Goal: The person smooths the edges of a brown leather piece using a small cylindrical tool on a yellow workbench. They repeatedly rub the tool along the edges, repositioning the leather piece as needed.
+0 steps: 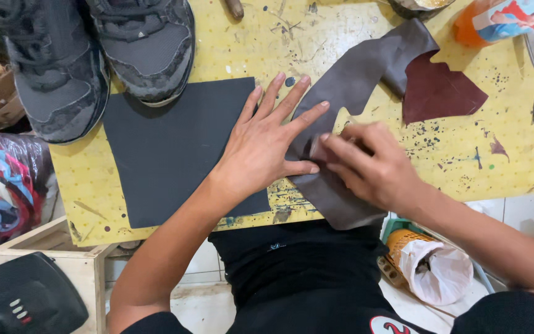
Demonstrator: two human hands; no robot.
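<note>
My left hand [267, 139] lies flat with fingers spread, pressing on the edge of a long grey-brown leather strip [353, 80] and a dark grey rubber sheet [168, 148]. My right hand [369, 162] is blurred; its fingers are closed on a small pale object held against the strip, and I cannot make out what it is. The strip runs from the table's front edge toward the far right, where it folds over to show a maroon underside [440, 93].
A yellow, ink-marked work board [502, 154] carries everything. Two grey sneakers [94, 55] stand at its far left. An orange container [502, 21] sits far right. A wooden crate [63, 256] and an orange basket with a white bag [431, 266] are below the board.
</note>
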